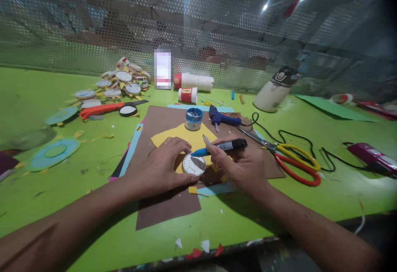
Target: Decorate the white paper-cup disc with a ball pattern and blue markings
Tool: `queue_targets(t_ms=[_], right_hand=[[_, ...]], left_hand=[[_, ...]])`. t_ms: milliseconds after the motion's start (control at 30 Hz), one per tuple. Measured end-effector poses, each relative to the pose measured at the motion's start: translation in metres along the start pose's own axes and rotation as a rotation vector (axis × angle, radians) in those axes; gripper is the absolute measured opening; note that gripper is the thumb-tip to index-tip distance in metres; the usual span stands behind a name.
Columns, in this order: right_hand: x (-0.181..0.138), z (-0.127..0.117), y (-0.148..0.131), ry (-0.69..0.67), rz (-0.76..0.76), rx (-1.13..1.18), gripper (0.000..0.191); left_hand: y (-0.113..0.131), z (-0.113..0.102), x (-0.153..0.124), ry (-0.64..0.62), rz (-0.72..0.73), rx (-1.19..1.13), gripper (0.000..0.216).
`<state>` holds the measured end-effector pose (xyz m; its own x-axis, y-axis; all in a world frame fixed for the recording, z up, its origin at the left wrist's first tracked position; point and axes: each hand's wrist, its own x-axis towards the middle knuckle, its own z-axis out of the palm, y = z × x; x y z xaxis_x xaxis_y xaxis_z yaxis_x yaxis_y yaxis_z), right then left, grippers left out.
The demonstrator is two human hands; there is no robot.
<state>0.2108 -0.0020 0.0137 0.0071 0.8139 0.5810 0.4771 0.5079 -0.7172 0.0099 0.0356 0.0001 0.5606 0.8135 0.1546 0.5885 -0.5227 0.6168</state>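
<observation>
My left hand [164, 164] lies curled over the left side of a small white paper disc [194, 165], fingers pressed on it. The disc rests on yellow paper [186, 137] over a brown sheet [161, 206]. My right hand [245, 166] grips a marker [221, 146] with a blue tip and black body, the tip hovering just above the disc. A small grey blade-like piece also pokes up between my right fingers.
Blue paint jar [194, 119] and blue glue gun [221, 118] sit behind the papers. Red-and-yellow scissors [294, 162] lie right, with black cable and a pink device [372, 158]. Several finished discs [120, 84], orange cutter [102, 109], paper cups [194, 82], white kettle [274, 92], mesh wall behind.
</observation>
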Motion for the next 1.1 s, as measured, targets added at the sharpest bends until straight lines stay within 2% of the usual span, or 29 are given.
queue_targets(t_ms=[200,667,900,1100], right_hand=[[0.0005,0.0031,-0.0005,-0.021,0.014,0.015,0.015],[0.0020,0.0027,-0.0016,-0.059,0.012,-0.002,0.015],[0.0038,0.0011,-0.0044,-0.103,-0.109,-0.094,0.012],[0.0049,0.0044,-0.0047,-0.055,-0.102,-0.129,0.017]], left_hand=[[-0.0022,0.0014,0.0005,0.006,0.042,0.013,0.038],[0.0005,0.0007,-0.0001,0.009,0.022,0.005,0.039],[0.0023,-0.0005,0.0009,-0.010,0.024,0.025,0.035],[-0.0035,0.0020,0.0008,0.011,0.057,-0.001,0.037]])
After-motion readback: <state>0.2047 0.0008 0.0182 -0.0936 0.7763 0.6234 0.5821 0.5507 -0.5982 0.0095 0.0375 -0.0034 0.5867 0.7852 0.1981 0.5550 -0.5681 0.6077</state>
